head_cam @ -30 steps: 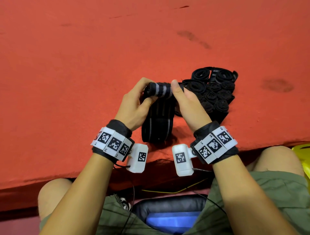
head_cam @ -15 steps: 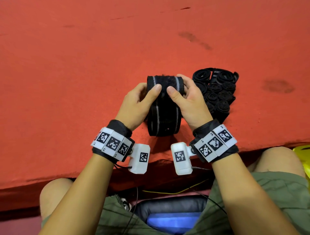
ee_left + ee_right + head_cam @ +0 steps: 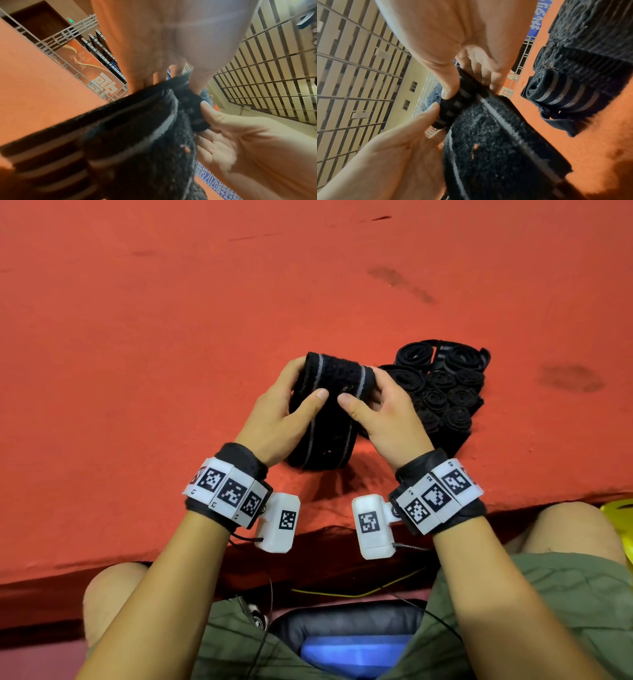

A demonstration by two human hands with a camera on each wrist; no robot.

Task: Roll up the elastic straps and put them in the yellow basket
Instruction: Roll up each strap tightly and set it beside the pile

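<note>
A black elastic strap [image 3: 334,378] with grey stripes is partly rolled at its far end; its loose tail lies on the red table toward me. My left hand [image 3: 291,402] grips the roll's left end, thumb on top. My right hand [image 3: 373,402] grips its right end, thumb beside the left one. In the left wrist view the strap [image 3: 137,128] runs under my palm. In the right wrist view the strap [image 3: 488,128] is pinched between both thumbs. A sliver of the yellow basket [image 3: 621,515] shows at the right edge, below the table.
Several rolled black straps [image 3: 442,385] stand packed together on the red table [image 3: 171,337] just right of my right hand; one rolled strap [image 3: 559,92] shows in the right wrist view. The table's near edge runs above my knees. A dark and blue seat sits between my legs.
The strap's rolled end has grown fatter and turned over; both thumbs moved from its ends onto the near face of the roll. The loose tail has shortened.
</note>
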